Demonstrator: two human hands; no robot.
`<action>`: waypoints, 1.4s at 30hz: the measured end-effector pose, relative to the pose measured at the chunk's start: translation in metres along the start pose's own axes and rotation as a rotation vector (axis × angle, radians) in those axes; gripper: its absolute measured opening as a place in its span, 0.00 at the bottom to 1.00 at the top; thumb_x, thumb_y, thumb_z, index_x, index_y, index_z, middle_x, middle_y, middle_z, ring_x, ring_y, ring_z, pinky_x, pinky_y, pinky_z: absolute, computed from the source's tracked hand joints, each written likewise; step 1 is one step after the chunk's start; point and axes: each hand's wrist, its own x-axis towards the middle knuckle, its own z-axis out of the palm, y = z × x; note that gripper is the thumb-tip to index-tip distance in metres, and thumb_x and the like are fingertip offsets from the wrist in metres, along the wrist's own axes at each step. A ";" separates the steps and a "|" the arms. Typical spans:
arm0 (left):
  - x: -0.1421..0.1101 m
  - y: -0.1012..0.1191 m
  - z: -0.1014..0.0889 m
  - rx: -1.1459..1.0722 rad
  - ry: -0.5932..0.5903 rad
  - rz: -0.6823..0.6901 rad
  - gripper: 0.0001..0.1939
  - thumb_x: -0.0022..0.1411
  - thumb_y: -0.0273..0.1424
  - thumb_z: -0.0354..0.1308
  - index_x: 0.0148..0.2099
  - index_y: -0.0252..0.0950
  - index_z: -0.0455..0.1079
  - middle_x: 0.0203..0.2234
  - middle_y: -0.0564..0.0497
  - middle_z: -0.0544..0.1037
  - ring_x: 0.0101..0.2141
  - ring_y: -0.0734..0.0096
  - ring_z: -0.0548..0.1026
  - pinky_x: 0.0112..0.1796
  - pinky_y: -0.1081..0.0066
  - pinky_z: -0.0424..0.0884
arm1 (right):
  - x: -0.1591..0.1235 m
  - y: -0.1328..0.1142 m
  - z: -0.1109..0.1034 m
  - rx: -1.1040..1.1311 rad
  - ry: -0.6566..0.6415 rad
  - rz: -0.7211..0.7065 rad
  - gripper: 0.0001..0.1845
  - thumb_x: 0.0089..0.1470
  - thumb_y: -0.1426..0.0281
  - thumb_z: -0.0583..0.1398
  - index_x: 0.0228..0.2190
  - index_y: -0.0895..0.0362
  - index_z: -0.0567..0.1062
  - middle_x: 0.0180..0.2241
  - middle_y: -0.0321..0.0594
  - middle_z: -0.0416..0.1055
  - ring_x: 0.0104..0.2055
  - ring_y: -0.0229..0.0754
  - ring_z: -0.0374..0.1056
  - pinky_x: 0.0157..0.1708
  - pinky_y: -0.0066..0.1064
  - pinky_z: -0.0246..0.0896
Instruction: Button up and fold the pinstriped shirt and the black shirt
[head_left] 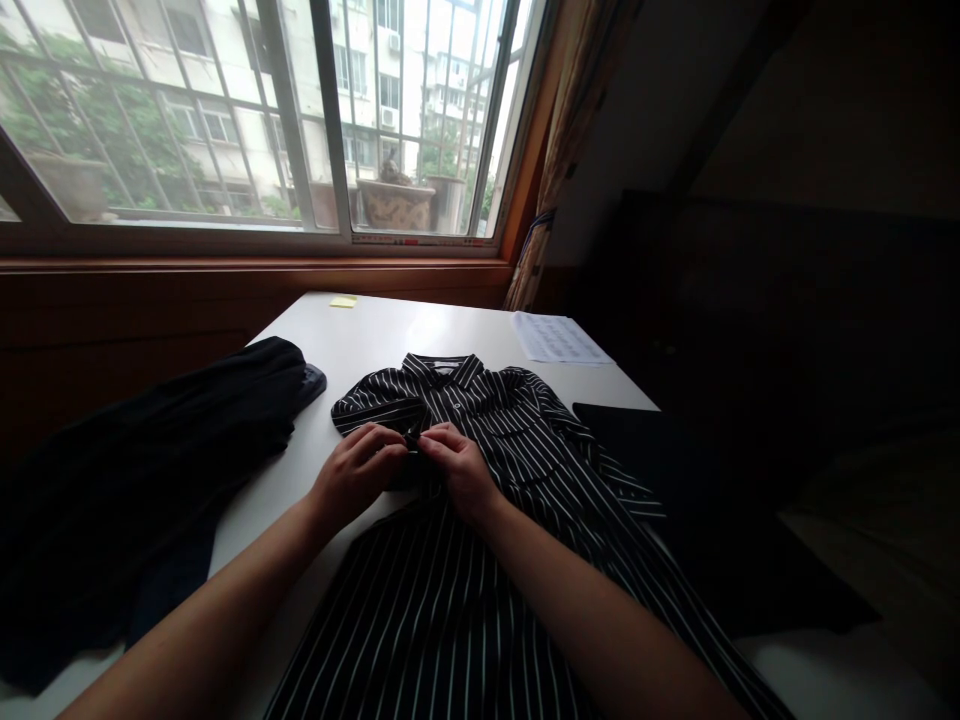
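Note:
A black shirt with white stripes (517, 440) lies spread on the white table, its collar toward the window and its long body running toward me. My left hand (360, 465) pinches dark cloth of the shirt near its left sleeve. Close beside it, my right hand (459, 465) grips the same bit of cloth between thumb and fingers. The fingertips of both hands nearly meet there, and the exact part they hold is too dark to make out. One small button shows below the collar.
Dark clothing (165, 470) is heaped on the left side of the white table (420, 325). Printed sheets (561, 338) lie at the back right, a yellow note (343, 301) at the back left. Another dark cloth (720, 520) hangs over the right edge. A barred window (337, 130) stands behind.

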 end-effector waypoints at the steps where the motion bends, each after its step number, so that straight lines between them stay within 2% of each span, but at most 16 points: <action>1: 0.000 0.000 0.000 -0.010 -0.003 -0.005 0.06 0.68 0.22 0.56 0.44 0.37 0.70 0.38 0.47 0.76 0.38 0.67 0.72 0.40 0.65 0.72 | 0.000 -0.001 0.000 -0.010 -0.003 0.004 0.07 0.48 0.63 0.70 0.29 0.53 0.83 0.36 0.35 0.68 0.39 0.38 0.65 0.41 0.30 0.61; 5: 0.000 0.001 0.002 -0.035 -0.011 -0.016 0.07 0.68 0.22 0.55 0.44 0.38 0.69 0.39 0.47 0.76 0.38 0.66 0.72 0.40 0.64 0.73 | -0.001 -0.002 0.001 -0.008 -0.019 0.056 0.09 0.48 0.62 0.70 0.30 0.54 0.83 0.31 0.34 0.69 0.35 0.38 0.65 0.38 0.31 0.60; 11: -0.003 -0.002 0.006 0.021 0.006 -0.034 0.13 0.68 0.22 0.57 0.53 0.38 0.68 0.37 0.48 0.76 0.37 0.66 0.71 0.40 0.64 0.73 | 0.000 -0.001 0.000 0.018 -0.002 0.090 0.11 0.46 0.60 0.71 0.30 0.54 0.82 0.30 0.34 0.74 0.34 0.39 0.67 0.38 0.31 0.61; 16: -0.004 -0.003 0.006 0.045 0.001 -0.052 0.09 0.67 0.23 0.58 0.49 0.38 0.69 0.37 0.48 0.75 0.36 0.66 0.70 0.40 0.64 0.72 | 0.000 0.002 0.000 0.079 -0.001 0.138 0.13 0.45 0.60 0.71 0.32 0.54 0.82 0.31 0.34 0.76 0.33 0.39 0.69 0.38 0.31 0.62; 21: -0.001 -0.001 0.003 0.074 -0.006 -0.008 0.06 0.68 0.24 0.58 0.46 0.37 0.71 0.35 0.49 0.75 0.35 0.68 0.70 0.38 0.65 0.72 | -0.001 0.002 0.002 0.074 0.026 0.121 0.13 0.46 0.60 0.71 0.32 0.54 0.81 0.29 0.33 0.75 0.32 0.38 0.67 0.36 0.30 0.62; 25: 0.004 0.002 -0.002 0.052 0.056 0.043 0.07 0.66 0.23 0.60 0.44 0.39 0.73 0.33 0.52 0.78 0.33 0.70 0.71 0.35 0.68 0.72 | -0.001 0.002 0.002 0.085 0.009 0.125 0.13 0.46 0.60 0.71 0.31 0.54 0.81 0.28 0.33 0.74 0.31 0.37 0.67 0.35 0.29 0.62; 29: 0.007 0.006 -0.003 0.031 0.087 0.039 0.06 0.64 0.23 0.62 0.41 0.40 0.74 0.31 0.54 0.79 0.31 0.72 0.71 0.33 0.70 0.71 | -0.001 0.001 0.001 0.101 -0.002 0.150 0.12 0.45 0.61 0.71 0.30 0.54 0.81 0.28 0.33 0.75 0.31 0.38 0.68 0.36 0.30 0.62; 35: 0.005 0.006 0.001 0.014 0.102 -0.003 0.06 0.65 0.22 0.62 0.41 0.38 0.71 0.29 0.54 0.77 0.30 0.72 0.70 0.33 0.69 0.72 | -0.001 -0.001 0.000 0.088 -0.044 0.155 0.10 0.47 0.62 0.70 0.29 0.55 0.81 0.28 0.34 0.74 0.31 0.38 0.68 0.37 0.30 0.62; 42: 0.005 0.005 -0.002 0.084 0.055 0.094 0.07 0.65 0.21 0.61 0.43 0.38 0.72 0.32 0.52 0.78 0.32 0.70 0.70 0.33 0.69 0.70 | -0.001 -0.003 -0.001 0.015 -0.025 0.108 0.11 0.47 0.59 0.69 0.27 0.54 0.81 0.25 0.33 0.72 0.29 0.37 0.64 0.33 0.30 0.58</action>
